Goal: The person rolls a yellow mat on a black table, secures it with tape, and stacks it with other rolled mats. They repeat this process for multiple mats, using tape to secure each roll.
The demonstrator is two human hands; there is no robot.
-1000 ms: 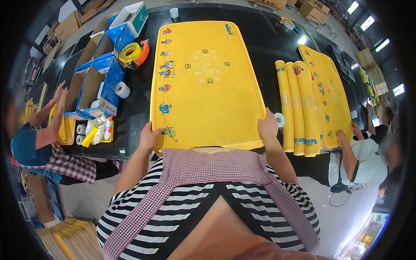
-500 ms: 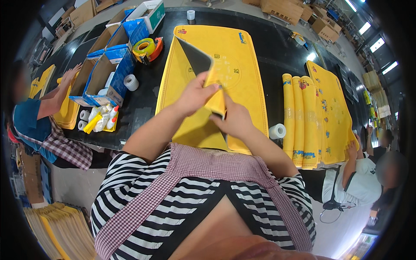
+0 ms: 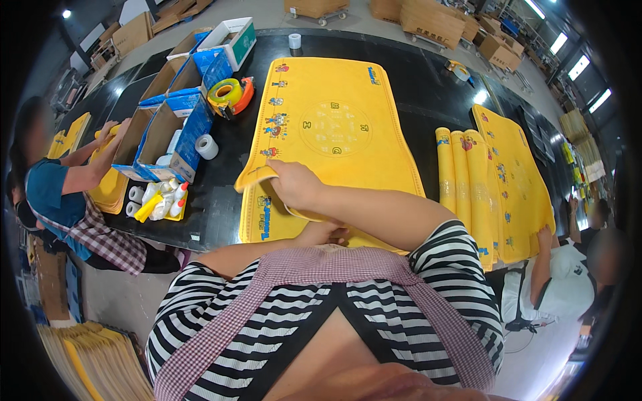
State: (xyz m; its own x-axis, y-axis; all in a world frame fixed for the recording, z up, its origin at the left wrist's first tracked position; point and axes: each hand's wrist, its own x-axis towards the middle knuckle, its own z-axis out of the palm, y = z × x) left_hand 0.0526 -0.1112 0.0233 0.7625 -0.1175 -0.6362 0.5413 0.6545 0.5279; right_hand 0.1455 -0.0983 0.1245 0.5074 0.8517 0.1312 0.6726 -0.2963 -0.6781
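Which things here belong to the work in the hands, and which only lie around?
In the work:
- yellow mat, its near left edge lifted
- right hand, reaching across and gripping that edge
- left hand, at the mat's near edge

Lying about:
- tape dispenser
- white tape roll
- blue-and-white boxes
- glue bottles
- rolled yellow mats

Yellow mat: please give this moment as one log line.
right hand: holds raised left edge of yellow mat | left hand: on near edge | support: black table
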